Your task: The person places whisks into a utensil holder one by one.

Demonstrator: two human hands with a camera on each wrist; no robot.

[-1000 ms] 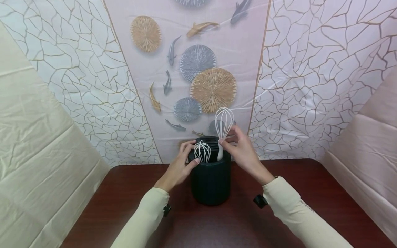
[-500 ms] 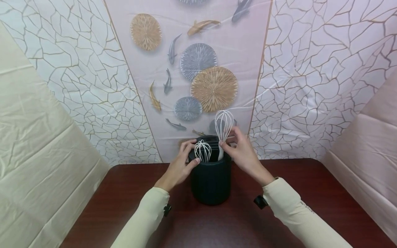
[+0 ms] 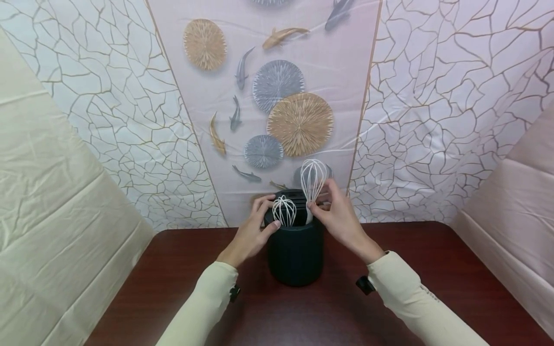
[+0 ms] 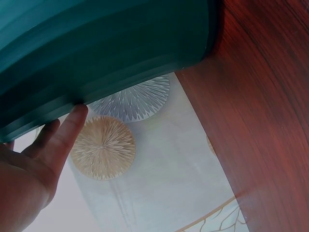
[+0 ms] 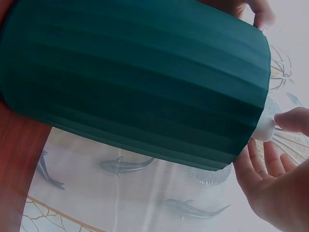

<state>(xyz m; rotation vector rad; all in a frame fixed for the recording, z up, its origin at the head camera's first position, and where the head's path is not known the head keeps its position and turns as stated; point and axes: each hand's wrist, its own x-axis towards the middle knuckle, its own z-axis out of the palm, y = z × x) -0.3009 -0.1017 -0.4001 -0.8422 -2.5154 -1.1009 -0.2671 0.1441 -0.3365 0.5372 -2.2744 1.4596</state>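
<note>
A dark green ribbed utensil holder (image 3: 296,259) stands upright on the table. My left hand (image 3: 251,233) holds it at the left of its rim, thumb in front and fingers towards the back; in the left wrist view a fingertip (image 4: 77,113) touches its side. A white whisk (image 3: 283,211) stands in the holder beside that thumb, only its wire head above the rim. My right hand (image 3: 344,218) pinches a second white whisk (image 3: 313,175) near the top of its handle, wires up. The handle's lower end (image 5: 263,128) is hidden inside the holder.
The holder rests on a dark red-brown wooden table (image 3: 277,312) towards its back edge. Behind hangs a patterned cloth (image 3: 233,182) with fish and round motifs. Plain pale cloth walls (image 3: 65,216) flank both sides. Black slotted dividers (image 3: 294,196) show at the back of the holder.
The whisk in my right hand has sunk lower into the holder, the hand moving down slightly with it. My left hand keeps its place at the rim.
</note>
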